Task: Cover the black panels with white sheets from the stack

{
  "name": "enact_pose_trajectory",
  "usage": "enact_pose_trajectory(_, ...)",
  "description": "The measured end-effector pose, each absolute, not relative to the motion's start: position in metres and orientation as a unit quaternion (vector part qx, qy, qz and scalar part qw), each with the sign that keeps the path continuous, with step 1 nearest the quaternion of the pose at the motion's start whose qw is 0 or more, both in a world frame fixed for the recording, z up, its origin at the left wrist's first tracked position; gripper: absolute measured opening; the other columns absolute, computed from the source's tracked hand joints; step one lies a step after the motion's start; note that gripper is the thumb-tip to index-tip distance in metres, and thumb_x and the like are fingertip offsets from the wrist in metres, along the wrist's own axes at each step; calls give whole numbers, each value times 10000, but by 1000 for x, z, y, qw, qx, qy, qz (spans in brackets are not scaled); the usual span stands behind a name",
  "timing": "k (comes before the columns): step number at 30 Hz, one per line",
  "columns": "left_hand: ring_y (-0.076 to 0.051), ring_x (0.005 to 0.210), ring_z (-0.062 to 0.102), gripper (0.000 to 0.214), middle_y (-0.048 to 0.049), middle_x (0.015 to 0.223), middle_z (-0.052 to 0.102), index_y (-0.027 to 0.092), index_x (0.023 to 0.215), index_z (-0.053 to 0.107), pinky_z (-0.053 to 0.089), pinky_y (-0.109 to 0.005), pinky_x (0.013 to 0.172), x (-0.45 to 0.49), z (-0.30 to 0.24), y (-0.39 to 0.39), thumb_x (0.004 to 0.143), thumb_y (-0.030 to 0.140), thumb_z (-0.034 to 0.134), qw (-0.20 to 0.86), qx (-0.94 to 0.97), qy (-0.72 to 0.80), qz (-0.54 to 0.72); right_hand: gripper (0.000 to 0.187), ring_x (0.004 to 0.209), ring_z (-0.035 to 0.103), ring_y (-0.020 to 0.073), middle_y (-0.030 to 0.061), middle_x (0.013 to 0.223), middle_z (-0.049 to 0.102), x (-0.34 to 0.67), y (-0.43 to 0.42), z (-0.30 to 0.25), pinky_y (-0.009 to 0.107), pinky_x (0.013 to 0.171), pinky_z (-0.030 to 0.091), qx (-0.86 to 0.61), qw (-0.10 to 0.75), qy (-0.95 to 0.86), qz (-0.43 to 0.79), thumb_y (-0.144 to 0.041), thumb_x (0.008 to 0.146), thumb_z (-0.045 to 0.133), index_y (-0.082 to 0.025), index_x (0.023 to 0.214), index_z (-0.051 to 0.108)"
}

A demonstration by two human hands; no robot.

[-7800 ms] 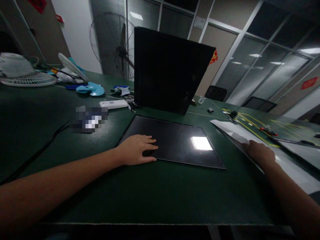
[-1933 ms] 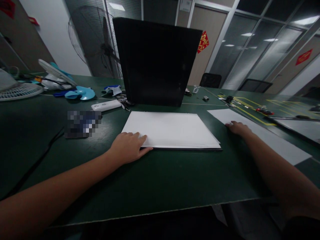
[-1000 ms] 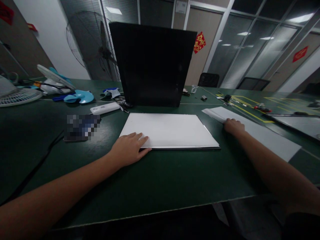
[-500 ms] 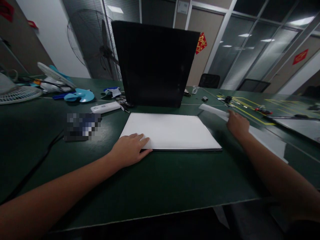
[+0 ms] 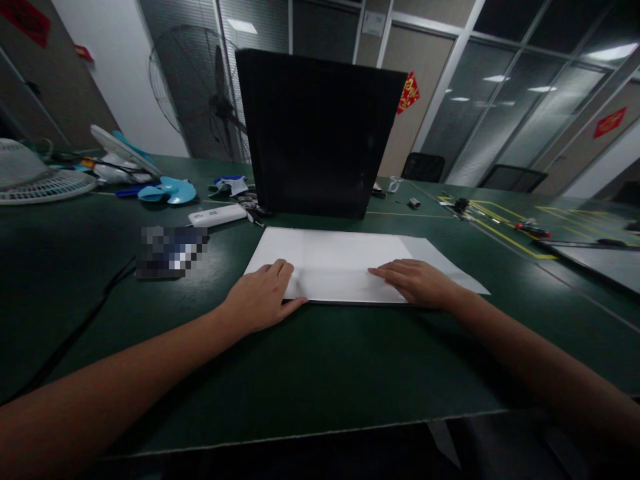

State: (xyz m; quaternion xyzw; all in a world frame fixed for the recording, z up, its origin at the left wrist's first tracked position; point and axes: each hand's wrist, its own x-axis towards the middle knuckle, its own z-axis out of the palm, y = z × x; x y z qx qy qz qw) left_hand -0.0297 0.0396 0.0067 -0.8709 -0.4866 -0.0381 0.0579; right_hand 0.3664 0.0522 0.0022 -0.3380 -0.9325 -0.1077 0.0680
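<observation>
A flat white panel [image 5: 330,257] with a dark front edge lies on the green table in front of me. A thin white sheet [image 5: 453,270] is spread over it and sticks out past its right side. I cannot tell exactly where the sheet's left edge lies. My left hand [image 5: 263,293] rests on the front left part of the white surface, fingers flat and the thumb apart along the front edge. On the right, my right hand [image 5: 415,280] lies palm down on the sheet with its fingers stretched toward the middle.
A large black panel-like box [image 5: 323,133] stands upright behind the white panel. To the left are a pixelated object [image 5: 173,253] with a black cable, a white bar [image 5: 217,215], blue fan blades [image 5: 167,191] and a white fan grille [image 5: 47,187]. A framed panel [image 5: 595,263] lies far right.
My right hand has come in from the right, and the white sheet is over the panel instead of off to its right. My left hand stays at the panel's front left.
</observation>
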Motion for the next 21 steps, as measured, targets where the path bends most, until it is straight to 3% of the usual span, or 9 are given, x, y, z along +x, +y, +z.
enact_pose_trajectory(6, -348, 1184, 652, 693, -158, 1476, 582, 219, 1430, 540, 566, -452, 890, -31, 2, 41, 988, 733, 395, 74, -882, -464, -36, 495, 1133, 691, 226, 77, 1299, 721, 357, 45, 10, 419, 985, 555, -307, 95, -947, -17, -317, 1034, 540, -274, 1527, 543)
enact_pose_trajectory(10, -361, 1265, 616, 665, -140, 1446, 626, 246, 1418, 586, 539, -501, 973, -31, 0, 42, 1001, 720, 379, 72, -889, -452, -24, 467, 1165, 683, 301, 106, 1305, 721, 396, 69, 7, 493, 1019, 526, -516, 119, -840, -117, -462, 1038, 486, -252, 1420, 653)
enact_pose_trajectory(12, -363, 1270, 616, 665, -145, 1446, 629, 239, 1413, 598, 540, -507, 975, -31, 1, 41, 1003, 715, 382, 73, -888, -453, -23, 550, 1157, 681, 366, 164, 1306, 710, 424, 81, 5, 559, 981, 531, -671, 68, -725, -144, -544, 1032, 442, -212, 1415, 655)
enact_pose_trajectory(15, -358, 1265, 624, 650, -142, 1444, 634, 236, 1405, 607, 544, -499, 974, -30, 3, 41, 1004, 702, 396, 72, -889, -453, -21, 711, 1127, 676, 436, 254, 1275, 692, 466, 93, 4, 595, 902, 544, -829, -35, -553, -80, -691, 992, 400, -137, 1321, 701)
enact_pose_trajectory(18, -358, 1271, 624, 641, -145, 1449, 632, 222, 1400, 611, 551, -498, 971, -29, 3, 41, 1012, 682, 392, 75, -887, -455, -18, 726, 1143, 658, 458, 292, 1256, 680, 501, 98, 2, 574, 896, 529, -865, -52, -498, -29, -715, 978, 408, -114, 1189, 756)
enact_pose_trajectory(21, -367, 1280, 618, 657, -158, 1483, 605, 192, 1443, 577, 560, -517, 964, -29, 3, 41, 1019, 655, 385, 72, -887, -457, -21, 647, 1124, 665, 439, 278, 1246, 690, 520, 103, -1, 551, 902, 515, -855, 26, -518, -18, -652, 990, 446, -136, 1223, 759)
